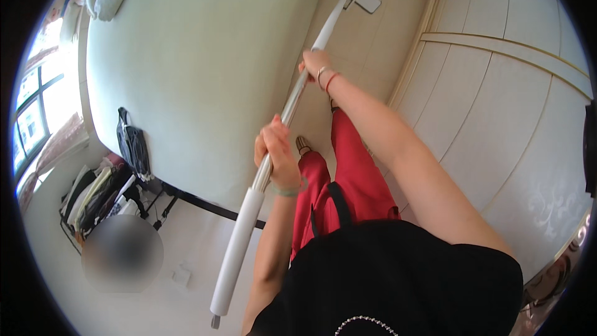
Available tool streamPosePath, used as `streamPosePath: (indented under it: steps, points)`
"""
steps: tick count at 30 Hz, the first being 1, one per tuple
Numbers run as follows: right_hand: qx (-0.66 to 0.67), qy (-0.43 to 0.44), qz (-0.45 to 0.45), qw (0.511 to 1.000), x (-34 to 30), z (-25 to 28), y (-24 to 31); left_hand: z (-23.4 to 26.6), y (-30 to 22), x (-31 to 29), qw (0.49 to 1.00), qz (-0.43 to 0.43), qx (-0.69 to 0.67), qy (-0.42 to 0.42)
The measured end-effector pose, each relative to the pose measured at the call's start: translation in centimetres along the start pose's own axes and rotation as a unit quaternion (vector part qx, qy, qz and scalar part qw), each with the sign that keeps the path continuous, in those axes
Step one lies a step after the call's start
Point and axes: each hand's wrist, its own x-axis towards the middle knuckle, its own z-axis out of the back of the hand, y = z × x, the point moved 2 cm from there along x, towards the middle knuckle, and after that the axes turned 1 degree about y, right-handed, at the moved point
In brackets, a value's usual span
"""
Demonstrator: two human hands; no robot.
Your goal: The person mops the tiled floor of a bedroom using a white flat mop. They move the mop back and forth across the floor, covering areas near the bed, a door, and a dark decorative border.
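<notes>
A long flat mop slants across the view, its thick white grip at lower left. Its flat white head rests on the beige floor at the far end. My left hand is closed round the metal pole just above the white grip, with a green bangle at the wrist. Farther up, my right hand wraps round the pole near its white lower section. That wrist carries a silver bracelet and a red one.
A bed with a pale green cover lies left of the mop, a black bag at its edge. White wardrobe doors with gold trim line the right. Clothes hang at lower left, below a window.
</notes>
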Motion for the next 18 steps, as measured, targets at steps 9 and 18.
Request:
streamPosePath:
  steps: [9,18]
  points:
    - [0.002,0.046,-0.091,0.995,-19.4,-7.0,-22.3,14.8,-10.5,-18.7,0.988,0.04,0.087,-0.12]
    - [0.047,0.068,-0.011,0.997,-19.9,-9.0,-24.9,18.7,-9.2,-19.1,0.997,-0.023,0.038,-0.065]
